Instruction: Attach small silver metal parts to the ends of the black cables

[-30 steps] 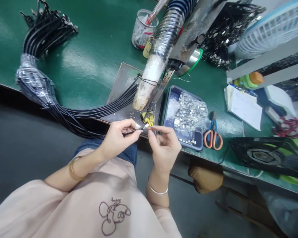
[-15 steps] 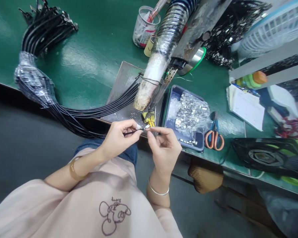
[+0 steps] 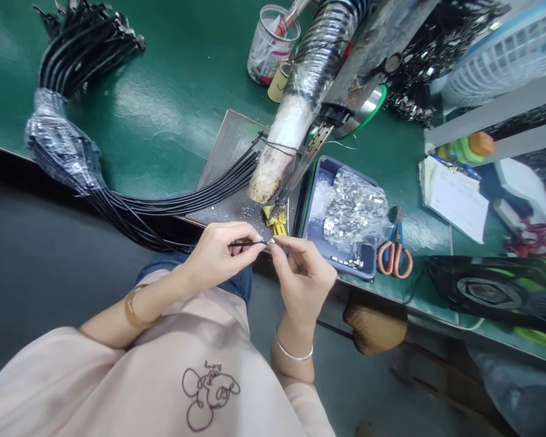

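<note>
My left hand pinches a thin black cable close to its end. On that end sits a small silvery connector, caught between the thumb and forefinger of my right hand. The two hands almost meet in front of the bench edge. Just beyond them is a yellow clip-like piece on a grey board. A bundle of black cables curves over the board from the left, bound in clear plastic wrap.
Above the board hang a wrapped hose and a metal soldering-iron-like tool. To the right are a blue tray of small metal parts, orange-handled cutters, a notepad and a black fan. A clear cup stands at the back.
My right hand has moved slightly right and down, its fingertips now closed over the connector that showed between the hands before. The whole view has shifted a little.
</note>
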`<state>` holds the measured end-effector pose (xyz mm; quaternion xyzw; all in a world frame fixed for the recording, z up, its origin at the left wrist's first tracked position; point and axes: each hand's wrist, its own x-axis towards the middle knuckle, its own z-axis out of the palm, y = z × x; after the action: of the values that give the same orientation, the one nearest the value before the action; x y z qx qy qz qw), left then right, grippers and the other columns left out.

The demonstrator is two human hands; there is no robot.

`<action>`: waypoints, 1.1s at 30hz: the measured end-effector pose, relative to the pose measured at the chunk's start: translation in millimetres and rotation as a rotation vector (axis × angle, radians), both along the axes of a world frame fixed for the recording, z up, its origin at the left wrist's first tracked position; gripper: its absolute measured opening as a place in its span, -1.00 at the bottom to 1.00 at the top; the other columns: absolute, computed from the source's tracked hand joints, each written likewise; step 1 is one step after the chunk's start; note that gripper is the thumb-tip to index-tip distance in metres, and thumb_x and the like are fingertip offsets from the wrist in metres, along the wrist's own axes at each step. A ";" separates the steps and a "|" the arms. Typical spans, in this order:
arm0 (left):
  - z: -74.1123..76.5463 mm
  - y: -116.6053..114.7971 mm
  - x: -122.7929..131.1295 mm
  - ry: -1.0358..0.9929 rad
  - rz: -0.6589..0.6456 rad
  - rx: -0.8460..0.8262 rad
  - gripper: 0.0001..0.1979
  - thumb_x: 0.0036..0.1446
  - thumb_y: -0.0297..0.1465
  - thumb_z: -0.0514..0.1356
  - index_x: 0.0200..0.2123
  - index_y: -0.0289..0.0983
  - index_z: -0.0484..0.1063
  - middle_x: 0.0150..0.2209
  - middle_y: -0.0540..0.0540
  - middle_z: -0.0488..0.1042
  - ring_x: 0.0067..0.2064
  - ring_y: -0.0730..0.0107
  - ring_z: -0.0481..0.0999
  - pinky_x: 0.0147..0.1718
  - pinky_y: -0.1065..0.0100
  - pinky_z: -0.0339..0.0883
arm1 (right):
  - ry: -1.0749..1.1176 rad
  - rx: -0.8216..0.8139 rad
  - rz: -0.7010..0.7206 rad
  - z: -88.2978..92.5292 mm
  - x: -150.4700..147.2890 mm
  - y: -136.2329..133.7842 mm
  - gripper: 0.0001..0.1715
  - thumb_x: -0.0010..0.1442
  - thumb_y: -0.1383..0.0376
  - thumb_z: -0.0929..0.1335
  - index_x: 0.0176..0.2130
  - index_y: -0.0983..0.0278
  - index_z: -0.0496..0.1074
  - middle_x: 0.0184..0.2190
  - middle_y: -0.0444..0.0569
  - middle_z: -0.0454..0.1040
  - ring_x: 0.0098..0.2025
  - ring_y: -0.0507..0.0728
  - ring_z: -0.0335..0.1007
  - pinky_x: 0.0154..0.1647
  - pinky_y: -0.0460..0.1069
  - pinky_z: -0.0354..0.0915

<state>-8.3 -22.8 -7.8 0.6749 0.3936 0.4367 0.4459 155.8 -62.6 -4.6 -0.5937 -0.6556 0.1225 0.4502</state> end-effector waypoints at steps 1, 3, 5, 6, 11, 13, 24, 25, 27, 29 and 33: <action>0.1 0.0 -0.4 -0.006 -0.007 -0.009 -0.84 0.18 -0.47 0.23 -0.46 -0.31 0.46 -0.54 0.05 0.41 -0.53 0.56 0.27 -0.54 0.51 0.16 | 0.028 0.017 -0.014 0.7 0.6 0.5 -0.93 0.27 0.30 0.42 -0.24 0.21 0.57 -0.47 -0.20 0.51 -0.64 -0.09 0.09 -0.61 -0.11 0.10; 0.3 -0.2 -1.6 -0.013 -0.020 -0.018 -0.84 0.21 -0.47 0.21 -0.45 -0.32 0.48 -0.52 0.02 0.46 -0.51 0.54 0.34 -0.51 0.51 0.20 | 0.079 0.038 -0.035 3.3 1.8 2.3 -0.92 0.27 0.28 0.42 -0.22 0.20 0.57 -0.38 -0.15 0.57 -0.61 -0.08 0.17 -0.58 -0.11 0.13; 0.3 -0.3 -3.5 -0.002 -0.039 -0.008 -0.83 0.24 -0.48 0.20 -0.41 -0.33 0.51 -0.49 -0.01 0.52 -0.47 0.51 0.41 -0.46 0.50 0.27 | 0.113 -0.005 0.000 7.0 3.2 5.3 -0.91 0.28 0.27 0.42 -0.24 0.20 0.58 -0.34 -0.11 0.59 -0.57 -0.05 0.25 -0.56 -0.10 0.15; 0.1 -0.4 -4.3 0.005 -0.053 0.012 -0.83 0.25 -0.48 0.20 -0.39 -0.34 0.53 -0.47 -0.03 0.54 -0.46 0.49 0.43 -0.44 0.48 0.29 | 0.127 -0.047 0.033 8.8 3.7 7.0 -0.89 0.28 0.27 0.41 -0.28 0.22 0.57 -0.38 -0.12 0.58 -0.55 -0.04 0.28 -0.56 -0.11 0.16; -4.8 -2.6 -3.8 -0.016 -0.044 0.242 -0.84 0.27 -0.51 0.19 -0.33 -0.36 0.58 -0.43 -0.09 0.59 -0.42 0.45 0.46 -0.34 0.43 0.37 | 0.201 -0.202 0.134 10.5 3.6 11.2 -0.66 0.31 0.25 0.36 -0.50 0.24 0.39 -0.64 -0.24 0.33 -0.62 -0.05 0.22 -0.58 -0.13 0.15; -6.4 -4.1 -1.6 -0.043 -0.008 0.229 -0.84 0.26 -0.52 0.18 -0.31 -0.37 0.58 -0.43 -0.10 0.59 -0.46 0.48 0.43 -0.41 0.45 0.34 | 0.192 -0.153 0.070 7.2 1.8 9.3 -0.70 0.31 0.24 0.37 -0.47 0.25 0.43 -0.65 -0.26 0.33 -0.64 -0.06 0.20 -0.59 -0.13 0.14; 8.0 0.5 -3.0 -0.237 -0.116 -0.362 -0.88 0.13 -0.43 0.21 -0.39 -0.37 0.51 -0.57 0.02 0.41 -0.56 0.58 0.30 -0.55 0.52 0.22 | 0.061 0.007 0.057 0.8 -5.2 3.8 -0.92 0.23 0.37 0.43 -0.33 0.21 0.51 -0.59 -0.27 0.40 -0.64 -0.09 0.21 -0.61 -0.16 0.15; 7.2 1.0 -3.4 -0.258 -0.132 -0.391 -0.88 0.13 -0.42 0.22 -0.39 -0.36 0.50 -0.56 0.02 0.42 -0.54 0.57 0.32 -0.53 0.52 0.25 | 0.066 -0.004 0.074 1.8 -5.6 4.6 -0.91 0.23 0.37 0.43 -0.35 0.22 0.50 -0.60 -0.28 0.38 -0.65 -0.09 0.19 -0.62 -0.16 0.14; 4.4 2.1 -4.1 -0.306 -0.162 -0.443 -0.88 0.12 -0.40 0.23 -0.39 -0.35 0.48 -0.56 0.01 0.43 -0.52 0.54 0.38 -0.49 0.50 0.32 | 0.086 -0.034 0.112 3.2 -5.6 5.8 -0.90 0.23 0.36 0.42 -0.36 0.23 0.48 -0.61 -0.28 0.36 -0.66 -0.10 0.15 -0.64 -0.16 0.11; 1.6 3.3 -4.8 -0.341 -0.177 -0.478 -0.88 0.11 -0.38 0.26 -0.39 -0.34 0.48 -0.55 0.00 0.44 -0.51 0.53 0.40 -0.47 0.49 0.35 | 0.115 -0.057 0.141 3.0 -4.8 6.4 -0.89 0.23 0.35 0.43 -0.37 0.23 0.48 -0.62 -0.28 0.36 -0.67 -0.10 0.14 -0.66 -0.16 0.08; -0.2 5.8 -5.2 -0.360 -0.157 -0.523 -0.86 0.08 -0.37 0.30 -0.39 -0.35 0.50 -0.56 0.01 0.45 -0.52 0.54 0.40 -0.49 0.50 0.32 | 0.262 0.023 0.090 -1.2 -3.5 5.9 -0.93 0.29 0.29 0.39 -0.23 0.21 0.52 -0.59 -0.26 0.40 -0.66 -0.08 0.21 -0.66 -0.16 0.11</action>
<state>-13.5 -17.0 -7.9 0.4778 0.3542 0.3975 0.6988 152.2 -56.7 -5.7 -0.5374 -0.6185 0.2117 0.5327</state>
